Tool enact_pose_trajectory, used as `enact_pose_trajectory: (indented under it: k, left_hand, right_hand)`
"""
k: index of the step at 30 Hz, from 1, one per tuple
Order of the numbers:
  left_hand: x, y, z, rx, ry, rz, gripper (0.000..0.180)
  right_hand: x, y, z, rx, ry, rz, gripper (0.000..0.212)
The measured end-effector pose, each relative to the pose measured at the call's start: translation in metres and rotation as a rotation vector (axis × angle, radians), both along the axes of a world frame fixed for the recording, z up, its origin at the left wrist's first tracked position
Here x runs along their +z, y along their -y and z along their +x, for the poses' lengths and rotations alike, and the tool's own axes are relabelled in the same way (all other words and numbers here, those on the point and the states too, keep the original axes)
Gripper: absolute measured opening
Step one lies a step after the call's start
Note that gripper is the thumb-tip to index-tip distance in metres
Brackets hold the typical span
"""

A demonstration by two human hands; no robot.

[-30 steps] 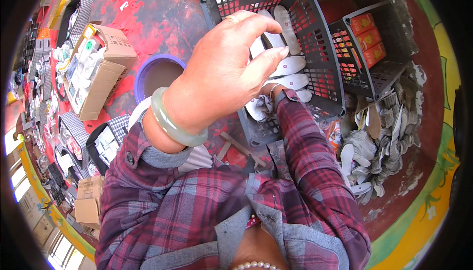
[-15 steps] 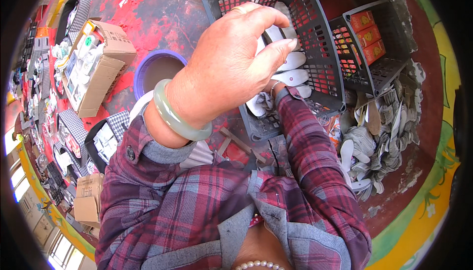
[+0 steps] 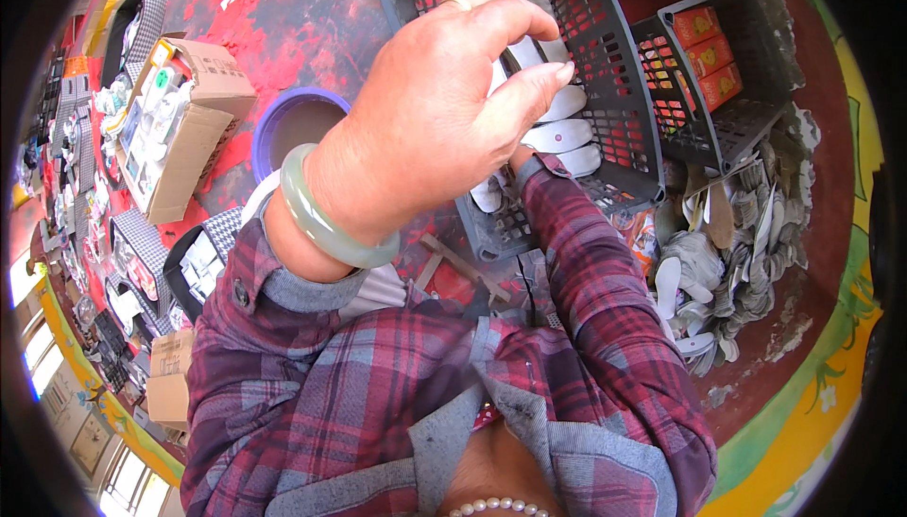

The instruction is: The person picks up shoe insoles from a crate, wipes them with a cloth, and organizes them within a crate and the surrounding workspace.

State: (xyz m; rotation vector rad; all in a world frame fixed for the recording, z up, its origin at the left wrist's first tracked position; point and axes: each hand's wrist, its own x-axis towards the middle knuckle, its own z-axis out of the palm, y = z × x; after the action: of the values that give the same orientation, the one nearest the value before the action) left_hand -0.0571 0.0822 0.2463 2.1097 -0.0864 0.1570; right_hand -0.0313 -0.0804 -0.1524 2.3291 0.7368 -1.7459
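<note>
My left hand [image 3: 425,111] is raised close to the camera above a black plastic crate [image 3: 614,73], its fingers curled with thumb and fingertips nearly meeting. A pale green bangle [image 3: 326,224] sits on its wrist. Whether the fingers pinch anything is unclear. Several white sole-shaped pieces [image 3: 559,135] lie in the crate just beyond the fingertips. My right sleeve [image 3: 586,262], in red plaid, reaches toward the crate's near side. The left hand hides my right hand.
A second black crate [image 3: 746,111] holding orange boxes [image 3: 704,54] stands to the right. A heap of grey and white soles [image 3: 746,253] lies on the red floor. A purple bucket [image 3: 293,120] and an open cardboard box [image 3: 184,139] are on the left.
My left hand has shifted slightly up and to the right over the crate, and its fingertips have drawn closer to the thumb. The right arm stays in place.
</note>
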Motion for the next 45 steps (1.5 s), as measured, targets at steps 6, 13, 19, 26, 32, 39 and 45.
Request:
enact_pose_trajectory:
  k: [6, 13, 19, 26, 32, 39, 45]
  left_hand:
    - [0.0, -0.001, 0.001, -0.001, 0.003, 0.002, 0.023]
    - [0.002, -0.007, 0.003, 0.015, -0.003, -0.009, 0.022]
    - [0.008, -0.014, 0.007, 0.131, -0.028, -0.226, 0.02]
    - [0.013, -0.018, 0.009, 0.191, -0.032, -0.261, 0.018]
    - [0.01, -0.021, 0.01, 0.221, -0.016, -0.306, 0.018]
    - [0.003, -0.019, 0.011, 0.238, 0.056, -0.257, 0.015]
    - [0.009, -0.016, 0.008, 0.181, 0.015, -0.252, 0.018]
  right_hand:
    - [0.003, -0.004, 0.0, 0.014, -0.008, -0.023, 0.041]
    - [-0.017, -0.002, -0.004, 0.117, -0.047, -0.079, 0.037]
    - [-0.02, -0.001, -0.017, -0.23, 0.15, -0.03, 0.038]
    - [-0.018, 0.003, -0.015, -0.463, 0.208, -0.004, 0.04]
    - [-0.02, -0.005, -0.003, -0.119, 0.051, -0.016, 0.04]
    - [-0.007, -0.008, 0.003, 0.289, -0.125, 0.073, 0.042]
    - [0.001, 0.016, 0.025, -0.312, -0.293, 0.053, 0.053]
